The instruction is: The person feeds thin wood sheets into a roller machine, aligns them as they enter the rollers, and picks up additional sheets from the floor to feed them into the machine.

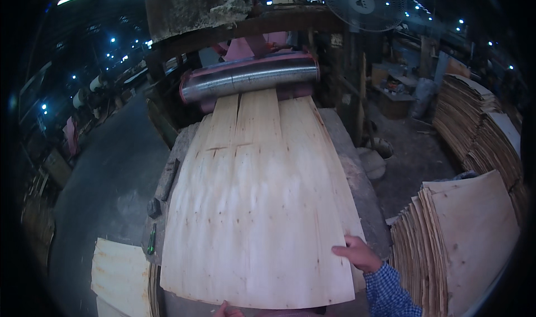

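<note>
A broad, pale wood veneer sheet (pixel 259 216) lies on the worktable, its far end split into strips that reach a shiny metal roller (pixel 251 78). My right hand (pixel 362 254) grips the sheet's right edge near the front corner, thumb on top and fingers mostly hidden. Beneath that edge another pale layer shows. At the near edge, left of its middle, my left hand (pixel 228 311) pinches the sheet. Only its thumb and part of the hand show above the picture's lower rim.
Stacks of veneer (pixel 474 233) stand at my right, with a lower stack (pixel 123 272) at front left. A green-handled tool (pixel 151 240) lies on the table's left edge. Beyond the roller is a person in pink (pixel 245 48). A fan (pixel 363 3) hangs at upper right.
</note>
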A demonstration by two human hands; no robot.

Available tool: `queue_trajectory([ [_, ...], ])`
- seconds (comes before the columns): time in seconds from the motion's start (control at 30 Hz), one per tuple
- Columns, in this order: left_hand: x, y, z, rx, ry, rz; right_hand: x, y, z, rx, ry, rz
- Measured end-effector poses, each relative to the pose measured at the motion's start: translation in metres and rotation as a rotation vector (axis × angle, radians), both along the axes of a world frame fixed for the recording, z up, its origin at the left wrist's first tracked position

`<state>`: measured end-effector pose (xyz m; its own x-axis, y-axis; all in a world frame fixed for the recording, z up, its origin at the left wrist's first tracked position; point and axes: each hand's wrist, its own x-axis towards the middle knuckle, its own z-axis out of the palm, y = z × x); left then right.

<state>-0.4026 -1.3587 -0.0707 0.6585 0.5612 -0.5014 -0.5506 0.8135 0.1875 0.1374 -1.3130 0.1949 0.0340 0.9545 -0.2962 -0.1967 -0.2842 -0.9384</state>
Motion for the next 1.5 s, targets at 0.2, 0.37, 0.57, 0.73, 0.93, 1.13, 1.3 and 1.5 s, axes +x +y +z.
queue_trajectory([
  [0.2,0.09,0.031,0.166,0.124,0.024,0.695,0.031,-0.024,-0.005,-0.024,0.259,-0.14],
  [0.37,0.086,0.038,0.144,0.293,0.411,0.404,0.058,-0.045,-0.109,-0.102,0.267,-0.28],
  [0.57,0.068,-0.026,0.086,0.045,0.449,0.416,0.042,-0.076,-0.042,-0.124,0.216,-0.286],
  [0.73,0.067,0.016,0.053,0.067,0.483,0.374,0.054,-0.039,-0.07,-0.156,0.084,-0.311],
  [0.93,0.102,0.107,0.112,0.07,0.394,0.336,0.056,0.006,-0.106,0.075,-0.759,-0.454],
  [1.13,0.142,0.23,0.087,0.102,0.423,0.424,-0.015,-0.059,-0.156,0.034,-1.27,-0.278],
  [1.3,0.176,0.327,0.083,0.101,0.425,0.502,-0.039,-0.096,-0.158,-0.074,-1.312,-0.291],
  [1.5,0.164,0.424,0.055,0.081,0.446,0.289,-0.032,-0.087,-0.149,-0.156,-1.259,-0.331],
])
